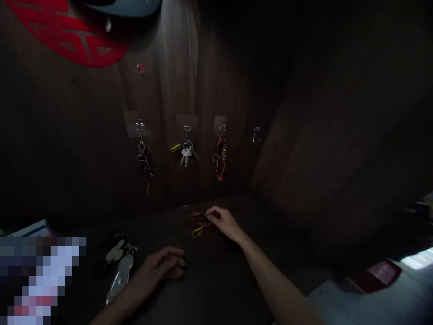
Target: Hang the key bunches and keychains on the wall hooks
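My right hand [223, 221] pinches a thin reddish strip, perhaps a ribbon or cord, just above the dark wooden surface. More dark red strands and a yellow loop [196, 232] lie under and beside its fingers. My left hand [166, 263] rests low over the surface, its fingers loosely curled and apart, with nothing visible in it. Left of that hand lie a shiny metallic object [120, 275] and a pale, rounded item [115, 251], both dim. Key bunches hang on the wall hooks: dark keys [143, 155], silver keys [186, 153] and a colourful braided keychain [221, 159].
A bare hook [256, 134] is on the back wall, close to the right side panel [324, 149]. Higher up are a red paper-cut decoration [101, 49] and a blue-grey cap-like object [135, 8]. A box [34, 229] sits at the left, beside a pixelated area.
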Motion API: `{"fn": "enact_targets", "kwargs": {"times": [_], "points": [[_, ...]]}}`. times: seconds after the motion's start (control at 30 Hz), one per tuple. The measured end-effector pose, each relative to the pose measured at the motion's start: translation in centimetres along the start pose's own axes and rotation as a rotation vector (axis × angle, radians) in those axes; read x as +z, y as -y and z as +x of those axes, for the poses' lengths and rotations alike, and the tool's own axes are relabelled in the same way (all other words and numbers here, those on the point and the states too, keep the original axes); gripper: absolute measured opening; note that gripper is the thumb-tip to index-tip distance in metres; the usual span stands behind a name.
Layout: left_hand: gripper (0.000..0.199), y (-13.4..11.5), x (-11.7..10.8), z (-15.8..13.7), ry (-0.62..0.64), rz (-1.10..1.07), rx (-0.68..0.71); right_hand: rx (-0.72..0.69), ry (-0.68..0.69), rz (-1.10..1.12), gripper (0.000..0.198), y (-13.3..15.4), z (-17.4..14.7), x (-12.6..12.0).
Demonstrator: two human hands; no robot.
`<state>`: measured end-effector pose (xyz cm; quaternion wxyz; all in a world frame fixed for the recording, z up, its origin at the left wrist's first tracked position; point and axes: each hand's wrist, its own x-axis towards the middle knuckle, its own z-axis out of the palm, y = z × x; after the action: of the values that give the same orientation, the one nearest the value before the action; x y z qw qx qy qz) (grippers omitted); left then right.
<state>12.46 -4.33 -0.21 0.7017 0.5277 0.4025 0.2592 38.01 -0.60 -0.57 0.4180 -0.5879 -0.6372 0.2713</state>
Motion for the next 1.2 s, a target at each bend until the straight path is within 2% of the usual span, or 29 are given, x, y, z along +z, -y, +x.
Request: {"fn": "enact_targets", "kwargs": {"times": [0.13,0.27,0.4,0.53,0.67,0.73,0.83,1.0,1.2], "points": [[0.026,0.1,0.0,0.1,-0.038,0.078,0.056,-0.036,0.021,-0.173,0.017,0.4,-0.8,1.0],[0.022,0.3,-0.2,0.4,-0.137,0.237,0.146,-0.080,0.102,-0.161,0.016,0.9,-1.1,2.5],[0.024,0.9,-1.0,0.9,-0.254,0.516,0.393,-0.207,0.222,-0.105,0.025,1.5,-1.4,3.8],[0.036,1.7,-1.5,1.3,-0.250,0.792,0.585,-0.294,0.316,-0.029,0.037,2.4,-1.9,4.4],[0.019,1.6,-1.3,1.3,-0.237,0.923,0.641,-0.330,0.324,-0.011,0.042,2.7,-2.1,4.2],[0.014,1.2,-1.2,1.2,-0.259,0.913,0.622,-0.336,0.329,-0.051,0.046,2.6,-2.0,3.9],[0.016,0.5,-1.0,0.8,-0.352,0.820,0.539,-0.350,0.354,-0.132,0.052,2.2,-1.8,3.6],[0.016,-0.3,-0.7,0.3,-0.472,0.541,0.392,-0.358,0.342,-0.191,0.041,1.7,-1.4,3.2],[0.019,-0.6,-0.6,0.4,-0.445,0.063,0.319,-0.353,0.295,-0.201,0.035,1.0,-1.0,3.1]]}}
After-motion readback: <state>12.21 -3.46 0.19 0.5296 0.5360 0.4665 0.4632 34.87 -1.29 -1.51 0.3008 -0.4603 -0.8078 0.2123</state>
